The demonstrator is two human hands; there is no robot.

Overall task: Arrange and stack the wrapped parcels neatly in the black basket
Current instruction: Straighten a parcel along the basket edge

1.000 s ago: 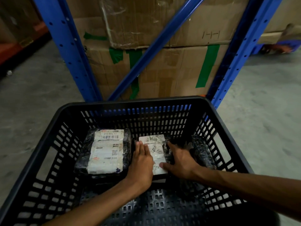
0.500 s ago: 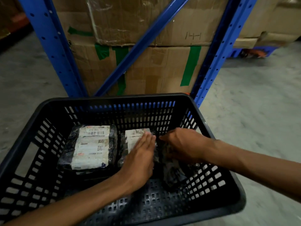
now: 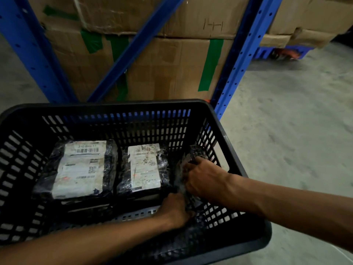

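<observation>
- Black basket (image 3: 225, 134): rigid plastic, slotted lattice walls and floor, rounded rim. It sits on a grey concrete floor (image 3: 286, 121), in front of a blue perforated steel rack (image 3: 242, 54) loaded with taped cardboard cartons (image 3: 162, 64).
- Left parcel (image 3: 80, 169): flat rectangular block in glossy, crinkled dark film with a big white barcode label on top. It lies flat on the basket floor near the far-left side.
- Middle parcel (image 3: 144, 167): same wrap, narrower white label, flat, just beside the left parcel with a thin gap between them.
- Third parcel (image 3: 188, 155): dark crinkled film, no label showing, standing on edge along the right wall of the basket.
- My right hand (image 3: 204, 178): arm comes in over the right rim, knuckles up, fingers curled down and clenched on the third parcel's upper edge.
- My left hand (image 3: 174, 209): forearm low across the basket front, fist-like, fingers wrapped on the near lower end of the same parcel; fingertips hidden in the film.
- Versus half a second ago: my left hand has come off the middle parcel, whose label is now fully exposed, and dropped to the third parcel. My right hand stays on that parcel.
</observation>
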